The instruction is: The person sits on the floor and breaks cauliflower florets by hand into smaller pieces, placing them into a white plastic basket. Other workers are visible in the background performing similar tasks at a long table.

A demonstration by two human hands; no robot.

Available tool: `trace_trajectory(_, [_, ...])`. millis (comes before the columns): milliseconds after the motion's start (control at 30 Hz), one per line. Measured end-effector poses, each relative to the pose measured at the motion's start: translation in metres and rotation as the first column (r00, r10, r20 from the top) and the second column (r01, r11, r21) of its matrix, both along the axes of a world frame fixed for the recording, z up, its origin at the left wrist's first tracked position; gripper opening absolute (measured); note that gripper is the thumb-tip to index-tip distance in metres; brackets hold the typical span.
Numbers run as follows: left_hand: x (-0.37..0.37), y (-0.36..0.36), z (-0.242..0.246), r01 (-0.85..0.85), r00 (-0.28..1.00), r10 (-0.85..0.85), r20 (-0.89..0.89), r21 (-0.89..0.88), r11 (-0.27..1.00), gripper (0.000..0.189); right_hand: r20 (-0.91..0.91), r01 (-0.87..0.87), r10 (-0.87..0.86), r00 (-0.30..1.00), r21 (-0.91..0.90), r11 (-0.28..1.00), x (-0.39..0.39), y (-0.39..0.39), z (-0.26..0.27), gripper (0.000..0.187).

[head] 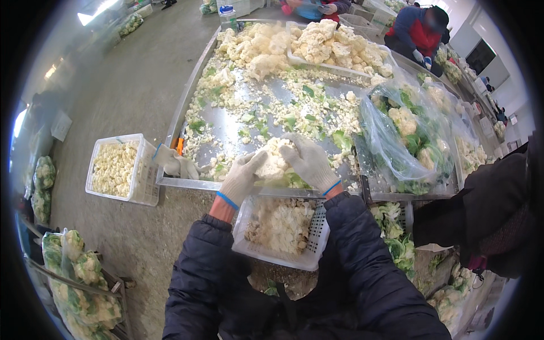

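Both my hands wear pale knit gloves with blue cuffs. They hold a white cauliflower head (272, 159) between them, just above the near edge of a metal-topped table (225, 114). My left hand (242, 174) grips its left side, fingers partly wrapped around it. My right hand (308, 161) curls over its right side, and I cannot tell whether a tool is inside that hand. Pale green leaf pieces (295, 178) lie under the head. Directly below, a white plastic crate (321, 238) contains cauliflower pieces (284, 225).
Cauliflower heads (259, 42) are heaped at the table's far side beside a filled white tray (331, 66). A plastic bag of cauliflowers (408, 127) lies right. Spare gloves (180, 163) and an orange handle (180, 146) rest left, near a floret-filled crate (146, 170). A co-worker (414, 34) bends at far right.
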State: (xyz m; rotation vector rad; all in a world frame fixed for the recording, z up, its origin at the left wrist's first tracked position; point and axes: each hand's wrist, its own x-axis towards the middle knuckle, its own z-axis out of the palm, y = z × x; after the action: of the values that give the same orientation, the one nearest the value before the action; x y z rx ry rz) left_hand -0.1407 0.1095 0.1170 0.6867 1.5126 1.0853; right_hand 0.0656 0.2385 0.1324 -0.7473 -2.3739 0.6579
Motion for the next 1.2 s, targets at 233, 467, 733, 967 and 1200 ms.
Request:
trace_trajectory(233, [0.005, -0.006, -0.022, 0.193, 0.921, -0.02, -0.388, 0.413, 0.89, 0.049, -0.152, -0.03, -0.081, 0.985, -0.613, 0.789, 0.02, -0.005, 0.004, 0.063])
trace_trajectory(467, [0.009, 0.005, -0.006, -0.047, 0.963, 0.126, -0.238, 0.311, 0.949, 0.059, -0.229, -0.136, -0.147, 0.962, -0.875, 0.465, 0.044, 0.006, 0.003, 0.063])
trace_trajectory(733, [0.063, -0.015, 0.033, 0.256, 0.845, -0.041, -0.533, 0.337, 0.906, 0.073, -0.247, -0.28, 0.142, 0.959, -0.728, 0.625, 0.062, 0.003, -0.002, 0.052])
trace_trajectory(967, [0.081, -0.025, 0.044, 0.153, 0.842, 0.041, -0.537, 0.311, 0.938, 0.048, -0.288, -0.25, 0.08, 0.954, -0.62, 0.744, 0.069, -0.014, 0.009, 0.044])
trace_trajectory(1200, [0.086, -0.028, 0.039, 0.16, 0.826, 0.166, -0.538, 0.507, 0.847, 0.046, -0.423, -0.295, -0.009, 0.906, -0.647, 0.703, 0.07, -0.034, 0.018, 0.049])
